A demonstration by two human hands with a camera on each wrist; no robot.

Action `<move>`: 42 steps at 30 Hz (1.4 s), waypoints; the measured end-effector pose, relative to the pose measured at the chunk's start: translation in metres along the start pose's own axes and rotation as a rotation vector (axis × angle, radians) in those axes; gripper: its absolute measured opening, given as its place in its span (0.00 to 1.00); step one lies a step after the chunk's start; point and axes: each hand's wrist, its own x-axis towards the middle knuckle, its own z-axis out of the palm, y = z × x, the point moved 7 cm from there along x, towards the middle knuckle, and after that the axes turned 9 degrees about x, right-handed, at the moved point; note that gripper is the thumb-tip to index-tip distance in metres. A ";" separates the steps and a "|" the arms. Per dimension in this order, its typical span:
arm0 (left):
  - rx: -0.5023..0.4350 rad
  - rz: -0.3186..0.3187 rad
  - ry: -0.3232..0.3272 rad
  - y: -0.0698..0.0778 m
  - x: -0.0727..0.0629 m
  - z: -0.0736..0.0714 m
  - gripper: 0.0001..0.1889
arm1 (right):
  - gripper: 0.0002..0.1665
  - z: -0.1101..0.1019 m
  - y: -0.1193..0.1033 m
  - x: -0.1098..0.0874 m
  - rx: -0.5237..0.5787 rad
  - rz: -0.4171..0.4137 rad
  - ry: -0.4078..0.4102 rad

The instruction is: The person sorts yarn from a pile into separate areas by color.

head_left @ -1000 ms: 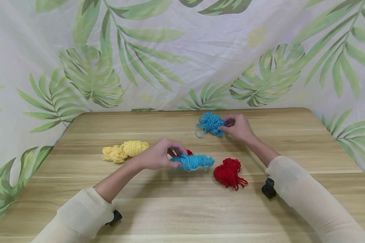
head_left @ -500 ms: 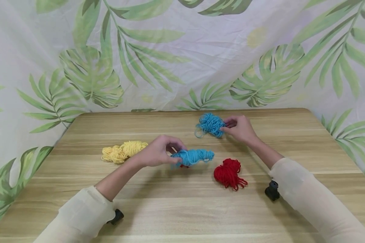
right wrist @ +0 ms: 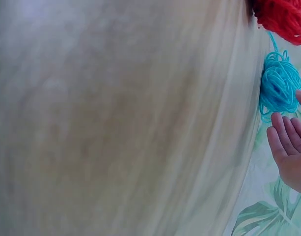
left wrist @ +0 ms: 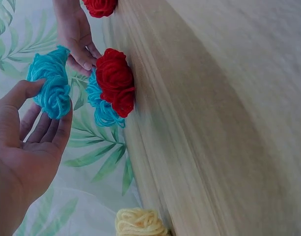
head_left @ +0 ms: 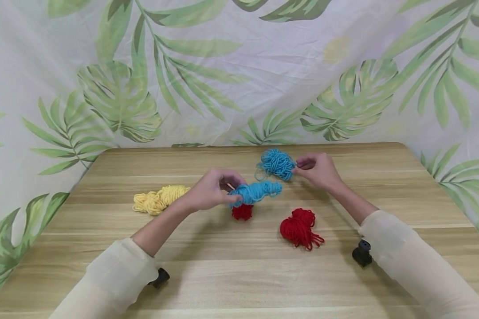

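Note:
My left hand (head_left: 213, 190) pinches one end of a blue yarn skein (head_left: 259, 190) between thumb and fingers, raised above the table. In the left wrist view this blue skein (left wrist: 51, 83) hangs off my fingertips. Beneath it in the head view a red yarn bundle (head_left: 241, 212) lies partly hidden. At the back, a second blue yarn bundle (head_left: 277, 164) rests on the wood with a loose loop at its left. My right hand (head_left: 317, 170) is just to its right, thumb tip at the strands; the right wrist view shows its fingers (right wrist: 287, 135) extended and apart from the bundle.
Another red yarn bundle (head_left: 300, 228) with loose ends lies at the right middle of the wooden table (head_left: 239, 283). Two yellow yarn bundles (head_left: 149, 203) lie at the left, partly behind my left wrist. A leaf-print cloth (head_left: 207, 88) hangs behind the table's far edge.
My left hand has lifted the blue skein upward and away from me, uncovering the red bundle below. My right hand has drawn slightly right, off the far blue bundle, which has stayed in place.

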 end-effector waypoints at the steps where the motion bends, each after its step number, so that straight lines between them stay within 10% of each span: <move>1: 0.000 -0.005 0.010 -0.001 0.001 -0.001 0.11 | 0.21 0.000 0.000 -0.001 0.003 -0.001 -0.001; 42: -0.044 -0.213 0.202 -0.040 0.038 -0.024 0.14 | 0.25 -0.006 -0.007 -0.021 0.074 -0.099 -0.105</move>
